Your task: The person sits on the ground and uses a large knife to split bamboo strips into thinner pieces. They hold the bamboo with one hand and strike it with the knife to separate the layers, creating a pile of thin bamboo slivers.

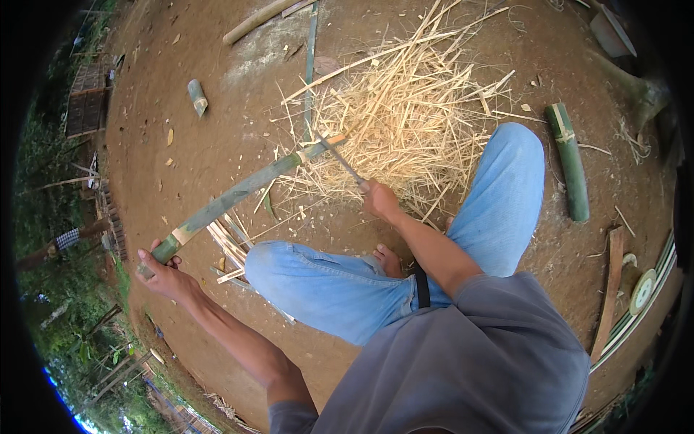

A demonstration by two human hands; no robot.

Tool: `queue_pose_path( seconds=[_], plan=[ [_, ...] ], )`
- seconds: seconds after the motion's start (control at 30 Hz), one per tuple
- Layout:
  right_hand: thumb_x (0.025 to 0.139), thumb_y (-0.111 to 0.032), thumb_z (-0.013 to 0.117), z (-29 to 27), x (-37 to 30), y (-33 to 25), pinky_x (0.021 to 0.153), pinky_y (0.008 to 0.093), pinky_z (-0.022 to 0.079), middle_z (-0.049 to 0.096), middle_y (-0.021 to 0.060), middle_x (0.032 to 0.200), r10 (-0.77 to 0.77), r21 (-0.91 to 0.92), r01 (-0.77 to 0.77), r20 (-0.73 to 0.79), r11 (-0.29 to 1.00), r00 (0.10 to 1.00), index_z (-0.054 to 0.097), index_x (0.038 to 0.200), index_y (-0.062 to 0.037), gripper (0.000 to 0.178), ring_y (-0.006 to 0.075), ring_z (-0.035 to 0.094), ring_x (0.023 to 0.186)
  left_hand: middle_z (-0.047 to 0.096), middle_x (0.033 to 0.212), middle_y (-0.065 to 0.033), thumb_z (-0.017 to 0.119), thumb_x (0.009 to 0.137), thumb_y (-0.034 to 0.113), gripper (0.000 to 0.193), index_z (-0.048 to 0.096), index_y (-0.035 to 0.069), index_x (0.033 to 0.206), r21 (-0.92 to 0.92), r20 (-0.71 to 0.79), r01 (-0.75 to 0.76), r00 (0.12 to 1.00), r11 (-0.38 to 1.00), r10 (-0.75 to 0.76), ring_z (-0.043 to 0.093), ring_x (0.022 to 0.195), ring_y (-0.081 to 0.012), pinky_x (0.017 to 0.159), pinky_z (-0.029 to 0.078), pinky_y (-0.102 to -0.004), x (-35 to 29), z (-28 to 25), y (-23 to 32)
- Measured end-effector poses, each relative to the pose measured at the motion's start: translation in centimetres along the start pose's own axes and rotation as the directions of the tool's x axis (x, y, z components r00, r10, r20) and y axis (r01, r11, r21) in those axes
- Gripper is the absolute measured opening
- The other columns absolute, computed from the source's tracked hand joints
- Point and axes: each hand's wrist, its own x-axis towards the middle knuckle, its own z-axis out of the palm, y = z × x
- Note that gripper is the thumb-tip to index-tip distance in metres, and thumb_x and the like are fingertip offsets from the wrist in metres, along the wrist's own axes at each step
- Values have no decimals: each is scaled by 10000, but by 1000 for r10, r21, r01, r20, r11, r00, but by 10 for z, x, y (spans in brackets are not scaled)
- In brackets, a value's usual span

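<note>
My left hand (165,273) is closed round the near end of a long green bamboo pole (242,190), which slants away to the right. Pale bands mark its nodes, and its far end looks freshly cut and orange-brown. In my right hand (379,200) is the handle of a knife (338,157). The blade lies across the bamboo near that far end; whether it bites into the wood cannot be made out. Just beyond and below the blade spreads a big heap of pale bamboo shavings (405,123).
A thick green bamboo piece (570,163) lies on the right, a short one (196,98) at far left. Split strips (230,249) rest by my left knee. At the right edge are a wooden plank (609,289), a round disc (643,291) and long green strips. Dirt ground (137,145) lies around.
</note>
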Motion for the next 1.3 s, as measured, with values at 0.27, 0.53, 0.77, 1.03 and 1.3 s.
queue_pose_path(
  seconds=[0.27, 0.53, 0.77, 1.03, 1.3],
  plan=[
    [871, -158, 543, 7, -6, -19, 715, 502, 494, 638, 308, 820, -66, -41, 70, 73, 997, 995, 574, 959, 28, 208, 438, 647, 785, 694, 936, -152, 603, 956, 374, 377, 484, 42, 1088, -27, 149, 47, 988, 999, -42, 608, 660, -120, 491, 421, -225, 15, -35, -5],
    [866, -199, 517, 29, -15, -44, 705, 448, 483, 628, 252, 777, 128, 147, -147, 137, 978, 982, 586, 895, 28, 239, 389, 636, 751, 586, 1208, -195, 580, 974, 252, 384, 422, 65, 1270, -193, 297, 100, 954, 976, -39, 620, 957, -188, 710, 540, -255, 21, -65, -9],
    [832, -215, 577, 22, -64, -100, 733, 437, 482, 633, 223, 805, 17, 152, -46, 190, 987, 982, 576, 936, 10, 248, 356, 635, 774, 578, 1210, -162, 590, 960, 145, 301, 436, 48, 1200, -327, 343, 47, 936, 944, 72, 633, 966, -174, 861, 589, -312, 22, -111, -8],
    [823, -182, 621, 10, -170, -180, 639, 425, 513, 628, 183, 731, -384, 208, 333, 300, 920, 873, 575, 1024, -15, 265, 315, 631, 636, 662, 950, -142, 641, 938, 241, 331, 411, 56, 1088, -189, 176, -50, 981, 981, 84, 613, 678, -127, 583, 553, -254, 2, -114, -3],
    [805, -110, 638, 34, -126, -122, 585, 428, 524, 655, 208, 691, -141, 166, 85, 367, 982, 919, 576, 1030, -14, 252, 312, 665, 617, 646, 889, -140, 617, 954, 235, 306, 407, 34, 1050, -186, 130, -133, 979, 973, 159, 566, 622, -119, 589, 530, -245, -18, -101, -9]
  ],
)
